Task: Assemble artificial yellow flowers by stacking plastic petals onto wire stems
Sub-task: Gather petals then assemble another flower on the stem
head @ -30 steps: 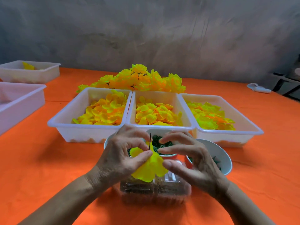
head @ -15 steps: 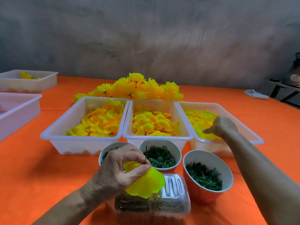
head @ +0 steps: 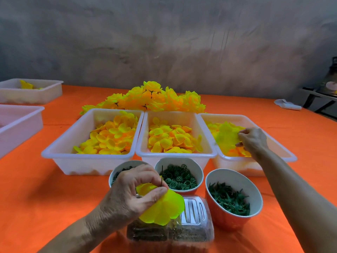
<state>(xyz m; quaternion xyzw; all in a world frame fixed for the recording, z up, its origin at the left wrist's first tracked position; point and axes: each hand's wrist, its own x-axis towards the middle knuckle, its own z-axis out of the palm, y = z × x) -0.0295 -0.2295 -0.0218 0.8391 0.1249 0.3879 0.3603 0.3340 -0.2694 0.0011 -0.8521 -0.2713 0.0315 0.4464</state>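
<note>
Left hand (head: 135, 194) grip pinches wire stem (head: 162, 175) with yellow flower (head: 164, 209), near clear box (head: 191, 227); right hand (head: 252, 140) grip pinches petal (head: 226, 137) beyond it

I am looking at a small hand-assembly workshop, the sort where piecework is done by hand rather than by machine. The worktop (head: 32, 198) is covered in plain orange cloth and laid out like a production station: three white plastic bins (head: 87, 157) of sorted yellow petals (head: 113, 137) stand side by side, with three cups (head: 235, 220) of small green parts in front of them. Behind the bins lies a heap of finished yellow flowers (head: 151, 99), and more bins (head: 31, 92) wait at the far left. The wall (head: 164, 42) behind is bare, rough grey concrete, and at the far right edge there is what may be a metal stand (head: 317, 99), too blurred to tell.
</note>
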